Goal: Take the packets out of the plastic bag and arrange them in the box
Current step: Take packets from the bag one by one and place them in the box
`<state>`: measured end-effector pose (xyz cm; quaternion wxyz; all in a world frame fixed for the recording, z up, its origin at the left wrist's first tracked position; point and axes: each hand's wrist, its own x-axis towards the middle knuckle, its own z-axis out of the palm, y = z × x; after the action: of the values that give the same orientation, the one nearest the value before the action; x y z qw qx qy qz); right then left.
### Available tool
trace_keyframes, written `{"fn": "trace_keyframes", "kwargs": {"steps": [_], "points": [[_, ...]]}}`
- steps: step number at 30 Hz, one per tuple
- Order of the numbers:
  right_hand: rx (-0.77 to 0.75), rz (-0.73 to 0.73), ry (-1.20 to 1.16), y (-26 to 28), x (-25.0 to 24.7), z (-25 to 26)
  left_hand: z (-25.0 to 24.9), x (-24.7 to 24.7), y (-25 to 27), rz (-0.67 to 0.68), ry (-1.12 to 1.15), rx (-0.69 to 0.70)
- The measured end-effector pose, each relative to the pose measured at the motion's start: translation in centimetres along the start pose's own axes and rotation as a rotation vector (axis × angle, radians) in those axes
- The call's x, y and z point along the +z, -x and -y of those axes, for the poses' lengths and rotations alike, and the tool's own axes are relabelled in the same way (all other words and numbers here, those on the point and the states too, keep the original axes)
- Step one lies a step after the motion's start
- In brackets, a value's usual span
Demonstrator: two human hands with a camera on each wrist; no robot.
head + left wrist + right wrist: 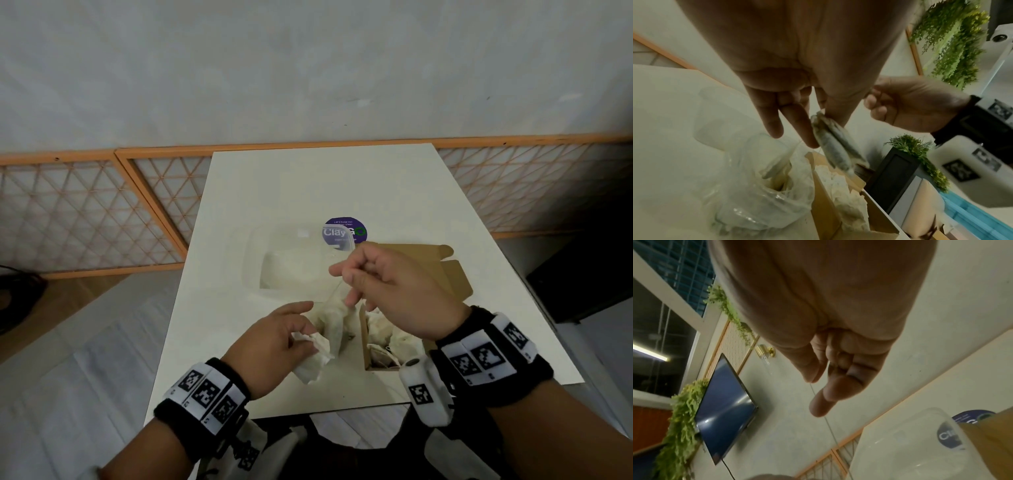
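Both hands are raised over the table's (191, 308) near edge. The left hand (274, 346) pinches a packet (835, 144) between thumb and forefinger, other fingers loose. The right hand (394, 291), fingers curled, pinches a thin string (830, 426) and hides part of the box (364, 342), where more packets lie. The clear bag (764, 199), hard to make out, sits left of the box.

White rectangular table (394, 178): bears clear plastic lidded container (287, 260), round purple sticker (345, 230), open brown cardboard box (452, 277), crumpled transparent plastic bag (764, 194).
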<state>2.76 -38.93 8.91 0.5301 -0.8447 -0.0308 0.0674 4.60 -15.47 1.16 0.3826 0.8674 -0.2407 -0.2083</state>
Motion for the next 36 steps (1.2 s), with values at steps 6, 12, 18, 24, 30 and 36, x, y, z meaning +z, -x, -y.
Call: {"fn": "trace_keyframes", "kwargs": {"steps": [6, 12, 18, 24, 30, 36], "points": [[0.010, -0.006, -0.193, 0.4, -0.8, 1.0, -0.5, 1.1, -1.9, 0.058, -0.046, -0.042], [-0.005, -0.010, -0.285, 1.1, -1.5, 2.6, -0.1, 2.0, -3.1, 0.064, -0.083, -0.061], [-0.057, -0.030, -0.277, 1.8, -2.7, 4.5, -0.8, 1.8, -1.8, -0.014, -0.080, 0.061], [-0.130, -0.024, -0.270, 2.3, -3.4, 6.0, -2.4, -0.2, -1.1, -0.070, 0.034, 0.160], [-0.183, -0.051, -0.304, 2.6, -4.5, 7.2, -4.6, -1.4, -0.6, -0.091, 0.247, 0.151], [-0.181, -0.171, -0.385, 1.7, -6.4, 7.0, -6.2, -1.4, 0.6, -0.072, 0.247, 0.211]]}}
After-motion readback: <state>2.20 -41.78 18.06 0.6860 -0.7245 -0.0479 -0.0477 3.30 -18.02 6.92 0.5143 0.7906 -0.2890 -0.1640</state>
